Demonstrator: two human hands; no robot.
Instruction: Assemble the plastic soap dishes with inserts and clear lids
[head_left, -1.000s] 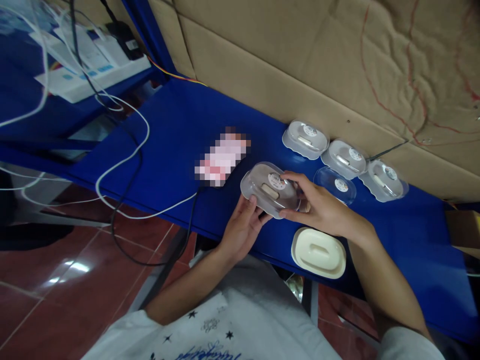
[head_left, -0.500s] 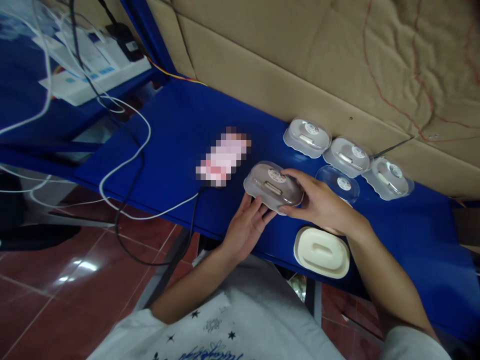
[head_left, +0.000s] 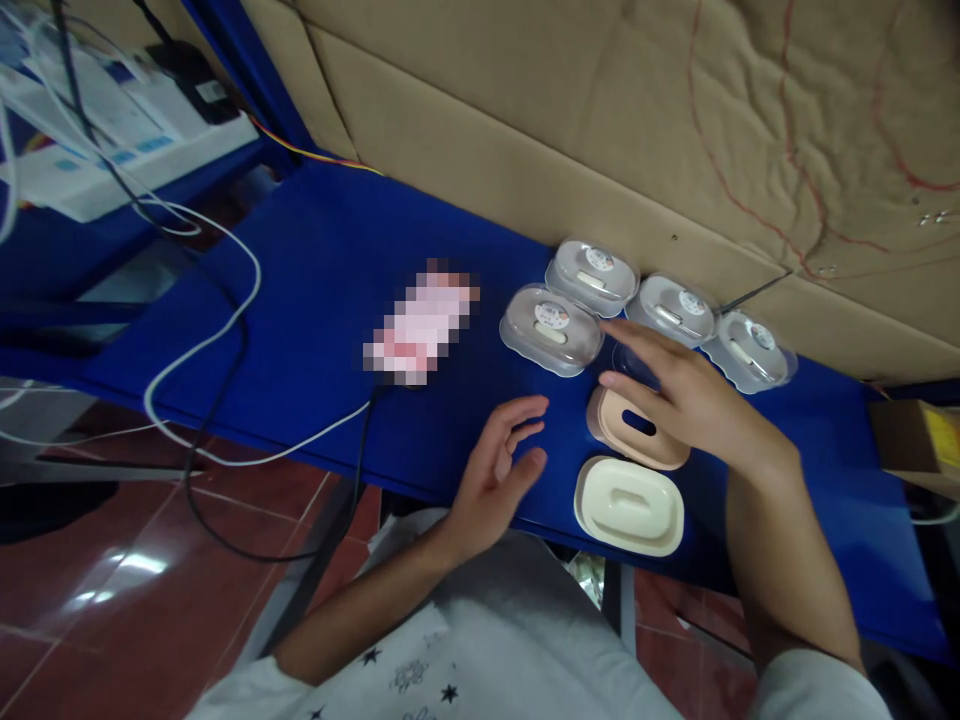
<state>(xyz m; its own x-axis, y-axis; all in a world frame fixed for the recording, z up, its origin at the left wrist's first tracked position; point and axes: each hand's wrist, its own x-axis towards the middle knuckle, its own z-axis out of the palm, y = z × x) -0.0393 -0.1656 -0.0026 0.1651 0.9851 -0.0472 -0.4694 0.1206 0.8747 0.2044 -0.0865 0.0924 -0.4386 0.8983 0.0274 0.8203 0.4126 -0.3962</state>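
A grey oval box with a clear lid and a round label (head_left: 551,330) rests on the blue table (head_left: 330,260). My right hand (head_left: 682,395) is open beside it, its index fingertip at the box's right edge; I cannot tell whether they touch. Under that hand lie a peach oval piece with a slot (head_left: 616,428) and, mostly hidden, a clear lid (head_left: 630,362). A cream oval tray (head_left: 628,508) sits nearest the front edge. Holding nothing, my left hand (head_left: 495,480) hovers with loosely bent fingers, apart from the box.
Several similar boxes line the back, among them one at the left (head_left: 592,278) and one at the right (head_left: 750,350). A pixelated pink object (head_left: 420,325) lies left of centre. Cables (head_left: 217,345) loop off the table toward a power strip (head_left: 142,160). Cardboard (head_left: 525,130) walls the back.
The box that both hands held is now down on the table, farther back. Both hands have let go, and the right has moved right. More of the peach piece shows.
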